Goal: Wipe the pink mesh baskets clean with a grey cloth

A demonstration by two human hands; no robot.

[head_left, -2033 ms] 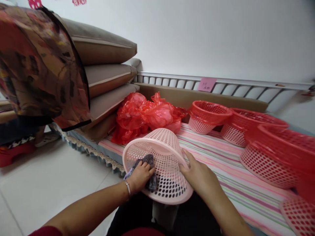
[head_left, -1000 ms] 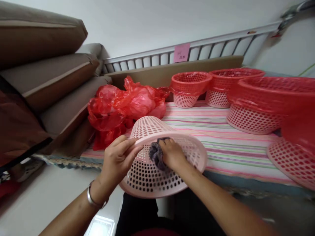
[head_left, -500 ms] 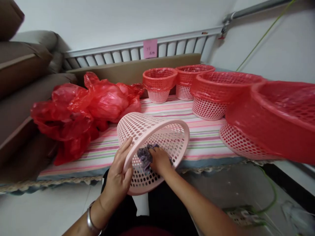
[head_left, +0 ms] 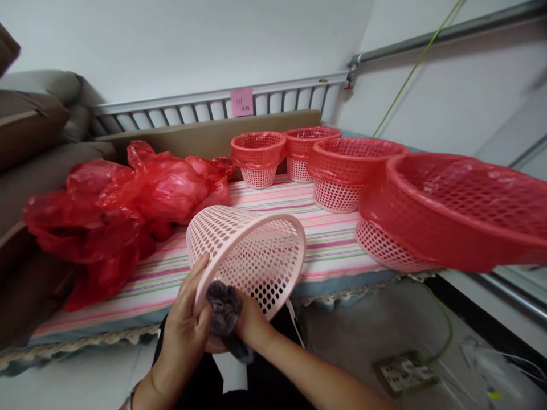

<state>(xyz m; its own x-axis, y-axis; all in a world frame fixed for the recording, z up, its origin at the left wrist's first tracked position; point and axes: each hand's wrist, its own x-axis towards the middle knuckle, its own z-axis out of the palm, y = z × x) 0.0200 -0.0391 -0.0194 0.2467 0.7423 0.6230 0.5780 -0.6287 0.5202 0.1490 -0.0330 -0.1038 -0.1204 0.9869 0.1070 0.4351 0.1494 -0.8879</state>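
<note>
From the head camera, your left hand (head_left: 184, 326) is flat against the outside wall of a pale pink perforated basket (head_left: 248, 259), fingers spread and pointing up along the mesh near its rim, so it steadies the basket rather than closing round it. The basket lies tipped on its side, mouth turned toward you and to the right, its base pointing back toward the bed, and it hangs over the near edge of the striped bedsheet (head_left: 329, 239).

Your right hand (head_left: 251, 326) is closed on a dark purple-grey cloth (head_left: 224, 310), bunched into a wad and pressed at the basket's lower rim, just beside your left palm. Part of the hand is hidden behind the cloth.

To the left of the basket, a heap of crumpled red plastic bags (head_left: 123, 210) lies on the sheet, near but apart from it. Behind and to the right, a row of pink baskets lined with red bags runs along the bed: a small one (head_left: 257, 156) farthest back, two more next to it, and a large one (head_left: 453, 213) closest on the right. A pink sticky note (head_left: 241, 102) is stuck to the white rail (head_left: 171, 108) behind the bed, with brown cushions (head_left: 29, 131) stacked at the far left.
</note>
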